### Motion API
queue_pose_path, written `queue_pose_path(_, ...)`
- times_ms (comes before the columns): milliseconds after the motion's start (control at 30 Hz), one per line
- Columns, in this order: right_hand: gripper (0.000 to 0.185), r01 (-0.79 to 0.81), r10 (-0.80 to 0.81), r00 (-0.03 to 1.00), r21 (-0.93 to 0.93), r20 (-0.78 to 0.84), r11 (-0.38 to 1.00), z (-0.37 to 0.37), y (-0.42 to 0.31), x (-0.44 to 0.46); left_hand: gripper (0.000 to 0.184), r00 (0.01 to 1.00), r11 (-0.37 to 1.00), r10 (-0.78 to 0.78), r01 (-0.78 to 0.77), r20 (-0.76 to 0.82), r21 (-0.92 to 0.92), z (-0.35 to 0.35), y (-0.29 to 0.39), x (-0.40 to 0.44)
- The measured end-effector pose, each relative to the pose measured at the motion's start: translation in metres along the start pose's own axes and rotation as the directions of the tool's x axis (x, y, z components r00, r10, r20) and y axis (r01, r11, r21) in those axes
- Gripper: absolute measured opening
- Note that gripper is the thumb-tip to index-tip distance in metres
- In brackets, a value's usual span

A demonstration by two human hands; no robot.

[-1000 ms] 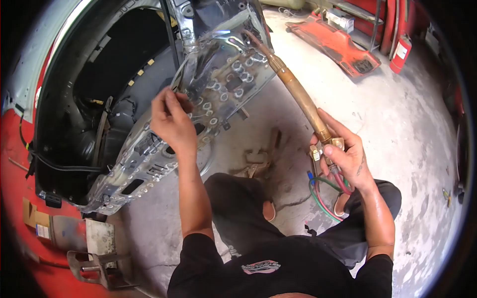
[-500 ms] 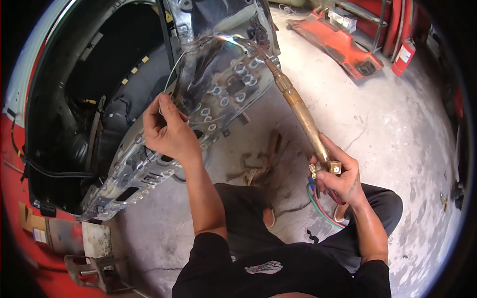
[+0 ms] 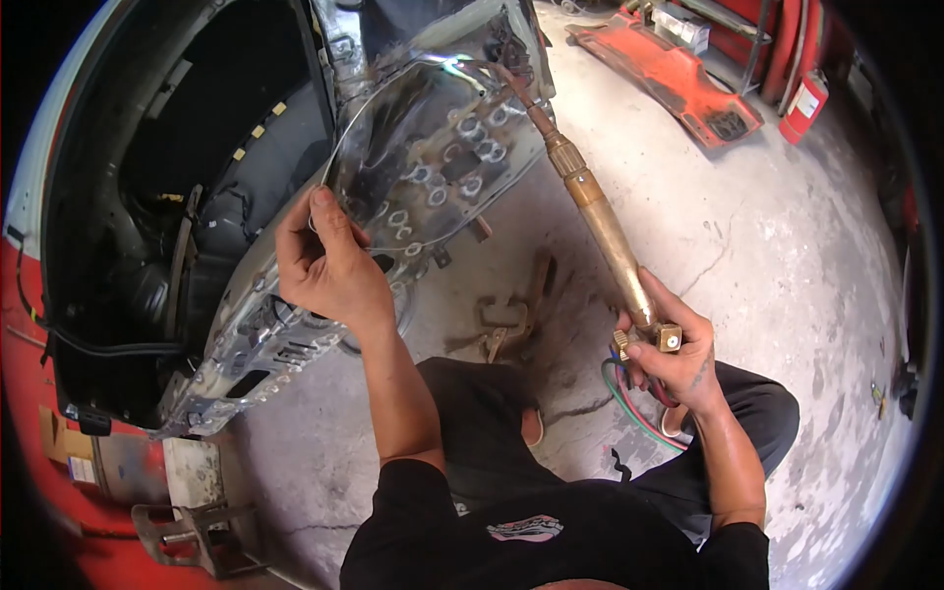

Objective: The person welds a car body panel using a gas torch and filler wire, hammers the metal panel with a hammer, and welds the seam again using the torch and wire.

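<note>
Concrete floor (image 3: 806, 285): bare and open from the torch's right side out to the far edge of view, cracked and stained in places
Car body shell (image 3: 280, 147): fills the upper left of view; its lower edge runs on a diagonal, floor showing beyond it
Metal panel (image 3: 408, 147): part of the shell, dotted with ring-shaped marks; its right edge overhangs bare floor
Red panel (image 3: 669, 74): lies on the floor at upper right, well apart from the work
Torch (image 3: 610, 236): slants from the right hand (image 3: 678, 349) up to the metal panel's upper part; that grip is closed around its valve end, thumb near the brass knob
Hoses (image 3: 639, 418): trail below the torch, green and red
Left hand (image 3: 329, 270): in front of the metal panel's lower left edge, grip pinched tight on a wire between thumb and fingers
Wire (image 3: 356, 116): thin, bowed upward to the glow
Glow (image 3: 452, 66): small, bright, just beside the torch tip
</note>
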State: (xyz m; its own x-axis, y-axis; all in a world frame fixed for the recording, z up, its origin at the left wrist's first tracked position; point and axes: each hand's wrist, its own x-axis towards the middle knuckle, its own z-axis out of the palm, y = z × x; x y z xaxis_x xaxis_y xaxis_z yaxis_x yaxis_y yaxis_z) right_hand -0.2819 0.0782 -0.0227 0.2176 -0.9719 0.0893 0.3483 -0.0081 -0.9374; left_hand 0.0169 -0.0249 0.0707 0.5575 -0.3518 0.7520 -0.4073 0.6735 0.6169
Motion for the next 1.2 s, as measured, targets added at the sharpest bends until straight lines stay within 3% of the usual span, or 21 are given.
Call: queue_pose_path(1200,0.071,-0.019,0.018,1.000,-0.019,-0.024,1.000,-0.0023,-0.0038,0.0015,0.018,1.000,1.000,0.030,-0.030,0.005,-0.005,0.0037,-0.0015,0.0048)
